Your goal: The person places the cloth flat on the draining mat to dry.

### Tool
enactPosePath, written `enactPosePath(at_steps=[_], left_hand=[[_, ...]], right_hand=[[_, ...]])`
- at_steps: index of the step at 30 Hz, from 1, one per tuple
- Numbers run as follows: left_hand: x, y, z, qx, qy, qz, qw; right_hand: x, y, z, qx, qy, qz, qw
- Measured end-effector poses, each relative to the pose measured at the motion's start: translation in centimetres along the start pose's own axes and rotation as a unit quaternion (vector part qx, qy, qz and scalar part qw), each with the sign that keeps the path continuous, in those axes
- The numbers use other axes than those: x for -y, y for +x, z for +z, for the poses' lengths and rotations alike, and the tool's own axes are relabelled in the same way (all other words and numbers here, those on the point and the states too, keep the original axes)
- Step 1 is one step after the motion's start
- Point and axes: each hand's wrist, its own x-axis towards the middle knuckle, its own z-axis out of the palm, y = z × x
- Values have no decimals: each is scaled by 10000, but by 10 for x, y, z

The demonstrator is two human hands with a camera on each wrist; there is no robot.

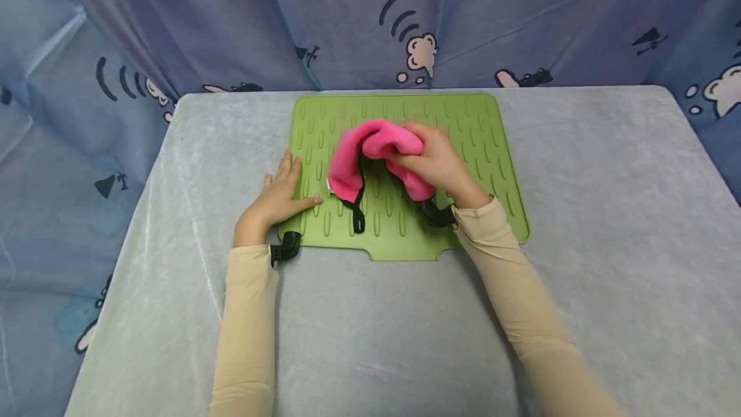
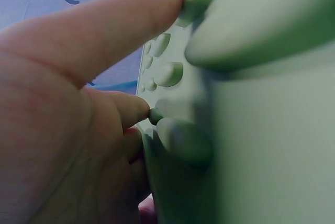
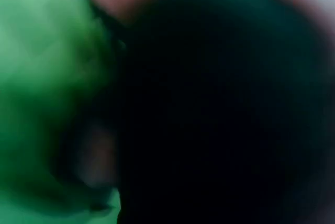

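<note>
A bright pink plush cloth (image 1: 347, 163) with black edging, a black hanging loop and a small white tag arches over the green ridged mat (image 1: 405, 237). My right hand (image 1: 437, 156) grips the cloth near its right part, thumb in front, with folds bunched at the fingers. Over the mat's left edge, my left hand (image 1: 278, 195) lies with fingers spread and the thumb reaching onto the ridges. In the left wrist view, the thumb and fingertips of that hand (image 2: 63, 77) meet the mat's raised bumps. A dark blur fills most of the right wrist view, hiding the right fingers.
The mat lies on a table covered in pale grey cloth (image 1: 608, 243), with a tab at its near edge. A blue printed curtain (image 1: 347, 18) hangs behind and at the sides. Black wrist cameras (image 1: 286, 248) sit on both wrists.
</note>
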Motion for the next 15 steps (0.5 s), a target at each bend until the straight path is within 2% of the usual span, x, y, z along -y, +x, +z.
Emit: enactPosePath(at_steps=[2, 4, 8, 10, 12, 15], left_hand=[[0, 0, 0, 17, -8, 7, 10000], [-1, 0, 0, 25, -4, 34, 10000], [-3, 1, -2, 13, -9, 14, 10000], [-5, 0, -3, -104, -83, 3, 9999], [-8, -1, -5, -354, -133, 4, 9993], [-16, -1, -6, -883, -282, 70, 9957]], right_hand=[[-10, -6, -2, 697, -647, -73, 9954], [-19, -12, -4, 1269, -1000, -202, 9867], [-29, -19, -8, 1917, -1112, -410, 9743], [-31, -19, -11, 2108, -964, -382, 9720], [-30, -20, -17, 2169, -642, -196, 9739], [-31, -23, -30, 1798, 84, 227, 9834]])
